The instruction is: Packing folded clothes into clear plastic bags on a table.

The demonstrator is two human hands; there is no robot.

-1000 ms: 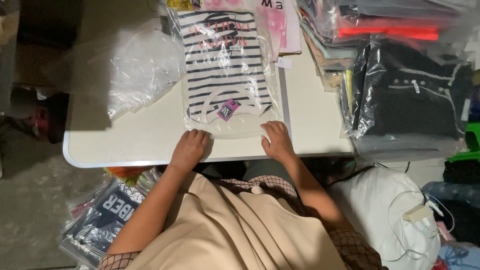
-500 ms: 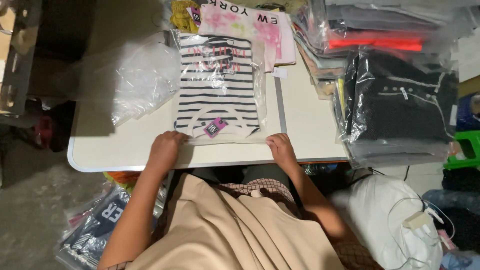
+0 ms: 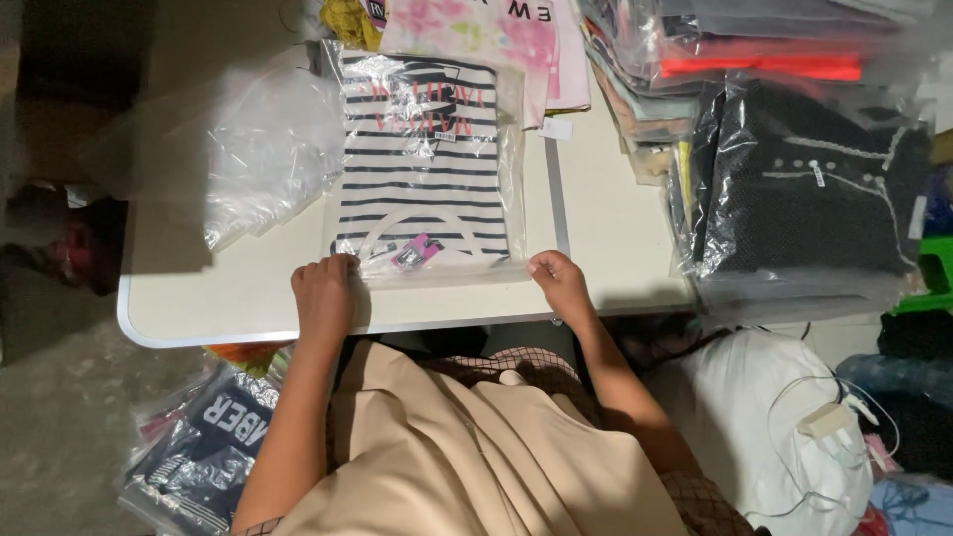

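Head view, both hands [image 3: 323,295] [image 3: 558,281] pinching bagged striped shirt [image 3: 425,164] near table edge [image 3: 199,337]

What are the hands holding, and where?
Both hands, left and right, pinch the near open edge of the clear plastic bag containing a striped shirt.

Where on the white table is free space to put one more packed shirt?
Bare tabletop lies between the striped bagged shirt and the dark bagged garment. A smaller strip lies left of the left hand, below the empty clear bags. The far edge is crowded.
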